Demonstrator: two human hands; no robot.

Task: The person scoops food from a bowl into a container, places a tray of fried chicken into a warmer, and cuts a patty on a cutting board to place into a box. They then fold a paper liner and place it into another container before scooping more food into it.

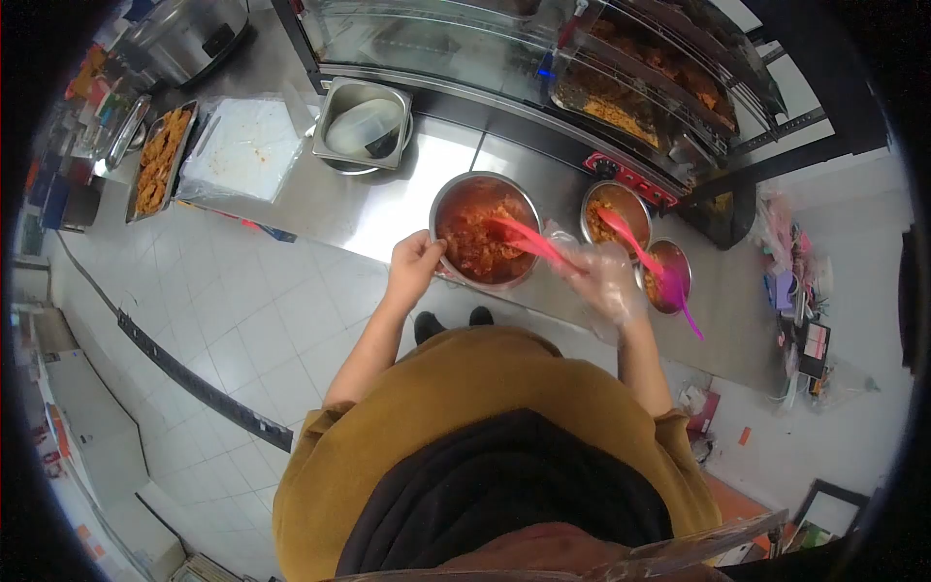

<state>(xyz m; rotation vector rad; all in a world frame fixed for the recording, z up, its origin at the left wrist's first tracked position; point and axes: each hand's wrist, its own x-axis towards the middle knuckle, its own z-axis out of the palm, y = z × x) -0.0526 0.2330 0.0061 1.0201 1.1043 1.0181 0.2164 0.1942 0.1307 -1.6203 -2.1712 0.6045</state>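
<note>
A steel bowl (433, 215) of red, saucy food (475, 242) stands at the front edge of the counter. My bare left hand (417, 267) grips its left rim, the thumb on top and the fingers outside. In a clear plastic glove, my right hand (606, 281) is closed around pink tongs (533, 241), whose tips reach into the food; motion blurs this hand slightly. Just right of it are two smaller steel bowls: one (642, 202) has a pink spoon (621, 229) in it, the other (687, 267) a purple spoon (674, 288).
Behind the bowls rises a glass display case (436, 44) with trays of food. Farther left are a steel container (330, 145), a white board (247, 145) with a knife, a tray of fried food (163, 160) and a large cooker (184, 44). Bags and small items hang at right.
</note>
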